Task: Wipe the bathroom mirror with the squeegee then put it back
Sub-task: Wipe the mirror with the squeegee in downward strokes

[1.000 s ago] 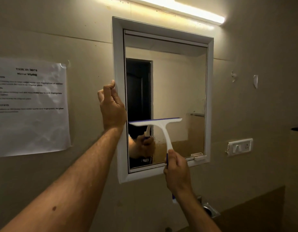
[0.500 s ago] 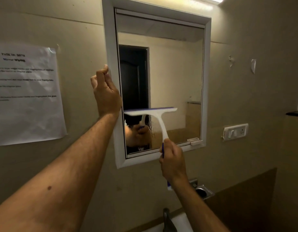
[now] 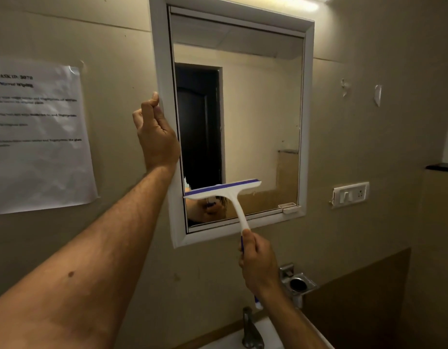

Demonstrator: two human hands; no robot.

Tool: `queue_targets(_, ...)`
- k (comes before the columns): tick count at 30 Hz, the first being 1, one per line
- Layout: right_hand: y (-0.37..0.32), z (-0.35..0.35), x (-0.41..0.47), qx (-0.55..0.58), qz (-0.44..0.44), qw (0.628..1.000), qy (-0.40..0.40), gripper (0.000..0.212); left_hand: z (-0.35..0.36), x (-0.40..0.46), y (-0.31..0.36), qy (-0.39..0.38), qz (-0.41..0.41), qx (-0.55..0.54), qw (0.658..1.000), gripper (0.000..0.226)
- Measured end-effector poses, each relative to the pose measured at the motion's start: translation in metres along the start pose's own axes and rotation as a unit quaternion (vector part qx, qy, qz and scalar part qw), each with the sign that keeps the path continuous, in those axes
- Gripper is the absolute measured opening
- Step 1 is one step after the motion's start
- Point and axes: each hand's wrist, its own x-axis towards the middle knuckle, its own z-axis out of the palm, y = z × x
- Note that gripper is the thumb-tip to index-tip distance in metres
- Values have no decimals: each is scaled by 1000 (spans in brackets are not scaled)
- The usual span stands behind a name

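A white-framed mirror (image 3: 258, 117) hangs on the beige wall. My right hand (image 3: 258, 263) grips the handle of a white squeegee (image 3: 225, 192) with a blue blade. Its blade lies across the lower left part of the glass, slightly tilted. My left hand (image 3: 156, 132) holds the left edge of the mirror frame, fingers curled round it. The lower end of the squeegee handle sticks out below my right wrist.
A printed task sheet (image 3: 36, 137) is taped to the wall at left. A switch and socket plate (image 3: 350, 193) sits right of the mirror. Below are a metal holder (image 3: 297, 284), a tap (image 3: 250, 328) and the white basin (image 3: 233, 341). A dark ledge (image 3: 442, 167) juts out at far right.
The squeegee has slid down the glass toward the bottom of the mirror. My view has tilted down, so the tap and basin now show. The left hand stays on the frame.
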Motion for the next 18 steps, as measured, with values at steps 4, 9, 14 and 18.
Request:
queue_targets(4, -23, 0, 17, 13, -15, 1000, 8, 38, -1, 0, -1, -4, 4, -2, 1000, 30)
queue_targets(9, -18, 1, 20, 8, -16, 1000, 2, 39, -1, -1, -3, 1, 4, -3, 1000, 30)
queue_targets(14, 18, -7, 1, -1, 7, 1000, 6, 36, -1, -1, -2, -1, 9, 1, 1000, 31)
queue_targets(18, 8, -12, 3, 5, 11, 1000, -5, 36, -2, -1, -2, -5, 7, 3, 1000, 31)
